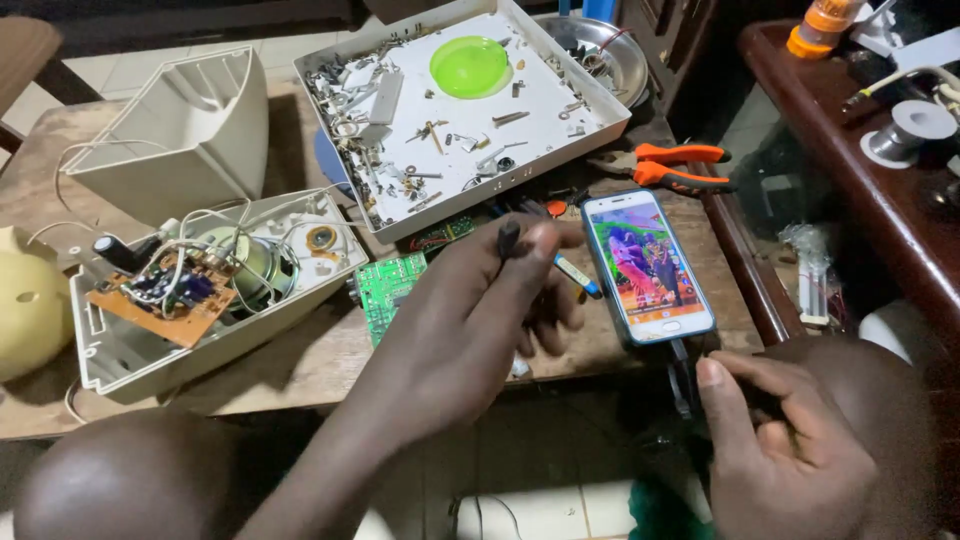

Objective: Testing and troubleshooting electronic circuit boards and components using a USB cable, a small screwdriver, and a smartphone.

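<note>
A phone (pixel 648 266) is laid on the table (pixel 300 365), right of a circuit board (pixel 388 285); pliers (pixel 665 165) are placed behind it, beside a parts tray (pixel 560 100).

The left hand (pixel 480 310) reached forward from the bottom middle, its fingers curled and thumb tip pressed to a fingertip. The right hand (pixel 790 440) sat low at the right, fingers bent inward, thumb pointing left.
</note>
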